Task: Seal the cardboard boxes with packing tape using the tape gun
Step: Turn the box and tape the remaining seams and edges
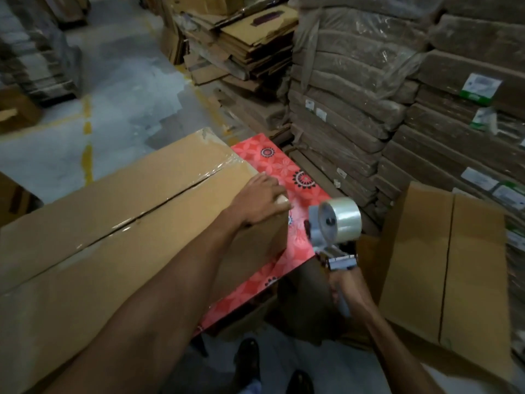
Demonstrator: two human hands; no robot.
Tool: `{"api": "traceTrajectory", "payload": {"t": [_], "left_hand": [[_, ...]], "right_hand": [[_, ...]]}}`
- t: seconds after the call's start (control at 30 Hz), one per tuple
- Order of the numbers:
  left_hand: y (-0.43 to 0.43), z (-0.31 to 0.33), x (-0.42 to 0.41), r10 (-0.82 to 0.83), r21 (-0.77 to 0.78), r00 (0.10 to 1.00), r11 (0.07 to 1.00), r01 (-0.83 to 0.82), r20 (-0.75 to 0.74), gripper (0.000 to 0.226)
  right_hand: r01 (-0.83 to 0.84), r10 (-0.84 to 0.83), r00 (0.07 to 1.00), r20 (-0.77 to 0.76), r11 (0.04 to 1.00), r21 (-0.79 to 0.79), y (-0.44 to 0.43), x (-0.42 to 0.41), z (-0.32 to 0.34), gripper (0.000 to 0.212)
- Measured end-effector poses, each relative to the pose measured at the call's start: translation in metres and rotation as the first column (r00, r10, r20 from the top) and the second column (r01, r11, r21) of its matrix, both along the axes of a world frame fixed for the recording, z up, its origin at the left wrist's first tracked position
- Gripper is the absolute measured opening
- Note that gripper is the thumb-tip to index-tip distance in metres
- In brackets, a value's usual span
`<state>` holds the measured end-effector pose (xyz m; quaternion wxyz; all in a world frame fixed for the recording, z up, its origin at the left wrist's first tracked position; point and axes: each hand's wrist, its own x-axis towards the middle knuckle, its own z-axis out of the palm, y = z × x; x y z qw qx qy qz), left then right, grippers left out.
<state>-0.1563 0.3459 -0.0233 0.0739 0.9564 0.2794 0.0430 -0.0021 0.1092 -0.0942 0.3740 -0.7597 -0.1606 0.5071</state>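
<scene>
Right hand (345, 285): closed round the handle of the tape gun (332, 231), roll uppermost, held in the air and touching nothing.

Left hand (261, 200): palm down on the top of the box (113, 223) at its end edge. The fingers bend over that edge and appear to press rather than grip.

Key relation: the box lies to the left of the right hand, just beside the gun. Its long axis, and the centre seam along it, run away from the left hand toward the person's left. The seam shows a glossy film, probably tape already laid. The end face under the left hand's fingers is the part nearest the gun, so in my judgement the gun would have to travel left to meet it.

Beneath the gun, the red patterned surface (298, 177) carries the box. Right of the right hand stands a second box (446, 257), its seam bare. Beyond are wrapped cardboard stacks (355, 95).
</scene>
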Motion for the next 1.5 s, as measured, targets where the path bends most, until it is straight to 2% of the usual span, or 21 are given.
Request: {"api": "traceTrajectory", "payload": {"t": [0.03,0.1,0.17,0.23,0.3,0.43,0.5,0.57,0.6,0.67,0.73,0.8,0.9,0.97,1.07,1.13,1.23,1.33,1.37,1.5], "left_hand": [[-0.001,-0.001,0.003,0.024,0.000,1.000,1.000,-0.024,-0.003,0.041],[-0.004,-0.002,0.008,0.082,-0.019,0.996,0.996,-0.081,0.022,0.038],[-0.009,-0.002,0.012,0.136,-0.032,0.990,0.990,-0.135,0.040,0.034],[-0.014,-0.004,0.014,0.172,-0.030,0.984,0.985,-0.171,0.049,0.031],[-0.019,-0.006,0.012,0.199,-0.044,0.978,0.979,-0.197,0.056,0.033],[-0.021,-0.001,0.006,0.157,-0.104,0.987,0.983,-0.153,0.033,0.058],[-0.014,0.004,-0.003,0.115,-0.201,0.988,0.975,-0.092,0.105,0.068],[0.008,0.007,-0.020,0.144,-0.227,0.970,0.969,-0.099,0.195,0.067],[0.024,0.007,-0.031,0.190,-0.213,0.956,0.967,-0.142,0.225,0.066],[0.066,0.008,-0.057,0.303,-0.180,0.922,0.947,-0.265,0.242,0.070],[0.114,0.010,-0.083,0.405,-0.136,0.891,0.913,-0.384,0.206,0.067],[0.157,0.011,-0.106,0.464,-0.115,0.875,0.885,-0.451,0.139,0.060],[0.201,0.013,-0.123,0.448,-0.135,0.892,0.888,-0.439,0.049,0.057],[0.220,0.014,-0.123,0.437,-0.155,0.899,0.890,-0.428,0.022,0.057],[0.243,0.009,-0.122,0.410,-0.168,0.909,0.903,-0.395,0.071,0.066],[0.254,0.004,-0.124,0.422,-0.200,0.903,0.895,-0.399,0.085,0.061],[0.259,0.010,-0.121,0.454,-0.251,0.889,0.869,-0.427,0.062,0.050],[0.260,0.012,-0.112,0.483,-0.231,0.875,0.852,-0.469,0.003,0.044],[0.259,0.012,-0.109,0.505,-0.220,0.863,0.841,-0.495,-0.014,0.044],[0.253,0.015,-0.099,0.575,-0.181,0.818,0.803,-0.568,-0.015,0.045]], "right_hand": [[0.068,-0.068,0.997,0.033,0.998,-0.002,0.013,0.004,-0.003,0.029],[0.094,-0.100,0.991,0.091,0.994,0.061,0.043,0.012,0.002,0.022],[-0.016,-0.006,0.971,0.238,0.996,0.088,0.071,0.021,0.000,0.017],[-0.177,0.152,0.912,0.381,0.984,0.032,0.092,0.028,-0.003,0.027],[-0.265,0.267,0.827,0.495,0.961,-0.077,0.113,0.029,-0.014,0.026],[-0.286,0.367,0.765,0.530,0.930,-0.231,0.143,0.025,-0.049,0.036],[-0.362,0.493,0.697,0.521,0.869,-0.338,0.150,0.030,-0.071,0.028],[-0.405,0.569,0.643,0.512,0.820,-0.404,0.154,0.035,-0.067,0.026],[-0.388,0.575,0.613,0.542,0.816,-0.428,0.161,0.039,-0.055,0.028],[-0.263,0.472,0.512,0.718,0.882,-0.392,0.183,0.040,-0.010,0.029],[-0.212,0.275,0.437,0.857,0.957,-0.199,0.223,0.025,0.044,0.016],[-0.396,0.212,0.437,0.874,0.918,-0.025,0.271,-0.013,0.089,0.012],[-0.720,0.293,0.358,0.887,0.691,0.063,0.331,-0.087,0.110,0.029],[-0.807,0.343,0.295,0.892,0.589,0.040,0.365,-0.117,0.099,0.040],[-0.864,0.429,0.201,0.881,0.501,-0.048,0.404,-0.136,0.082,0.046],[-0.861,0.464,0.215,0.860,0.505,-0.058,0.420,-0.138,0.077,0.060],[-0.840,0.532,0.274,0.801,0.537,-0.070,0.422,-0.137,0.085,0.062],[-0.819,0.570,0.355,0.742,0.571,-0.047,0.418,-0.133,0.094,0.062],[-0.814,0.575,0.355,0.737,0.578,-0.059,0.414,-0.130,0.094,0.063],[-0.794,0.527,0.263,0.808,0.594,-0.130,0.387,-0.126,0.079,0.063]]}}
